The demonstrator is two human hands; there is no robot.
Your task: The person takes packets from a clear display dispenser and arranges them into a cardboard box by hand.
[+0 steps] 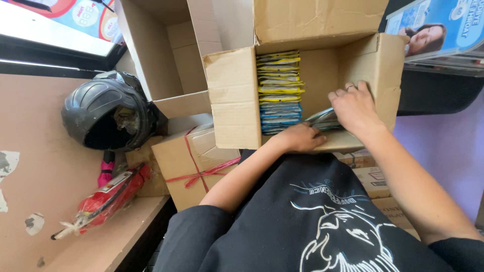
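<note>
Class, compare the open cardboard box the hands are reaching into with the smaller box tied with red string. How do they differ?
The open cardboard box has raised flaps and shows stacked packets; the tied box is closed. The open box is unbound and larger; the tied box is crossed by red string. Both are brown cardboard.

This looks like the back corner of a small shop or stockroom, and the open brown cardboard carton [237, 100] in the middle tells the story: inside it, flat yellow and blue sachets [279, 90] stand packed in a tight row, stock by the look of it. Behind the carton to the left, an emptied tall cardboard box [161, 55] gapes open. Just below the carton's left side sits a sealed brown parcel tied with red string [194, 166]. Above the carton to the right, glossy blue advertising posters [438, 30] lean. Left of it, on a worn pinkish counter [40, 151], rests a black motorcycle helmet [106, 111].
</note>
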